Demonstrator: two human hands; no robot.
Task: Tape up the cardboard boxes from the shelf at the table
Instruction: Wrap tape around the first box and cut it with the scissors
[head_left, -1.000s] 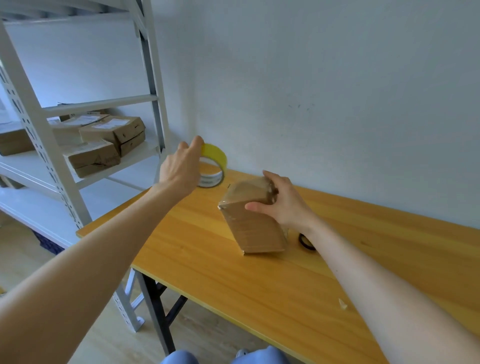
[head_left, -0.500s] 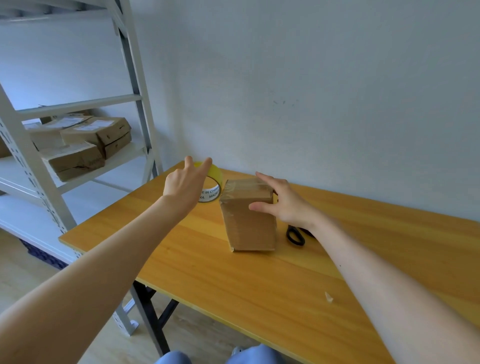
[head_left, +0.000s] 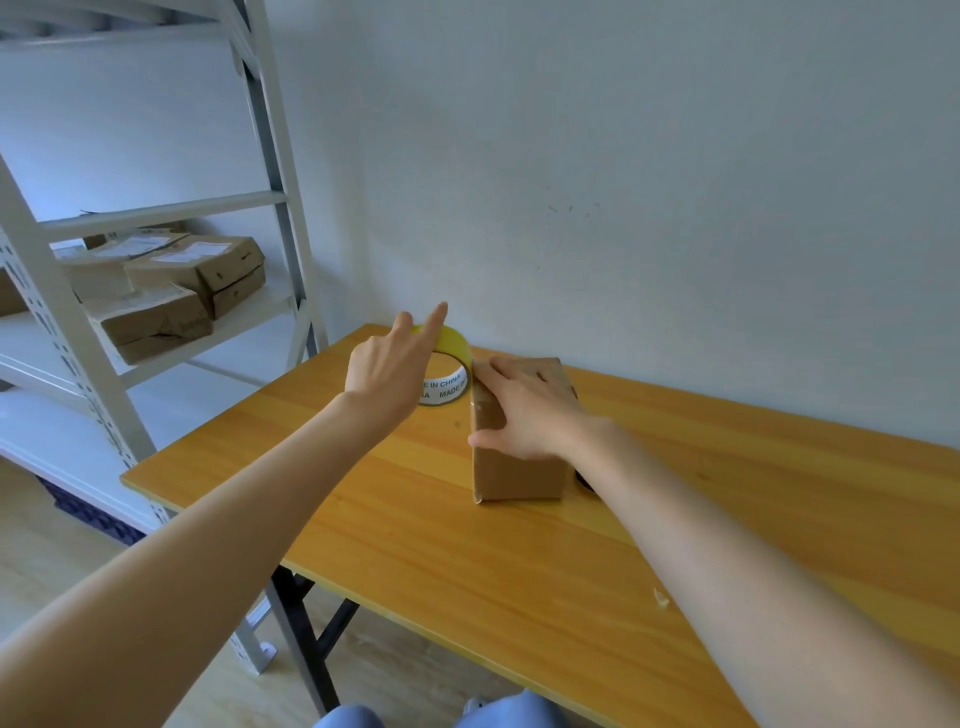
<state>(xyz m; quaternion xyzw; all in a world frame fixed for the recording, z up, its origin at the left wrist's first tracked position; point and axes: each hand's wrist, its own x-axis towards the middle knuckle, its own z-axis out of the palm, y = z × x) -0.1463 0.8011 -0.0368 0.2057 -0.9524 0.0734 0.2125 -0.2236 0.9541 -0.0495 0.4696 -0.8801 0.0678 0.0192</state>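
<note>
The cardboard box (head_left: 519, 473) stands on the bench, near the wall, with the tape roll (head_left: 456, 347) touching its far left corner. My right hand (head_left: 524, 410) lies flat on the box top, fingers spread and thumb down the left side, pressing rather than gripping. My left hand (head_left: 387, 371) is on the yellow roll with the index finger straight over its rim. The thumb is hidden, so I cannot tell whether I am pinching the roll or only steadying it.

To do this well, I judge I should bear down so the box cannot slide. I should stick the free end just below the top edge, then draw the roll straight across the seam under light tension, smoothing behind it.

The room has a pale wall (head_left: 623, 156) and a grey metal shelf (head_left: 156, 213) on the left. The bench (head_left: 467, 571) is yellow wood. More cardboard boxes (head_left: 208, 265) wait on the shelf. Something dark (head_left: 582, 478) peeks out beside the box, and a small pale scrap (head_left: 661, 597) lies near my right forearm.
</note>
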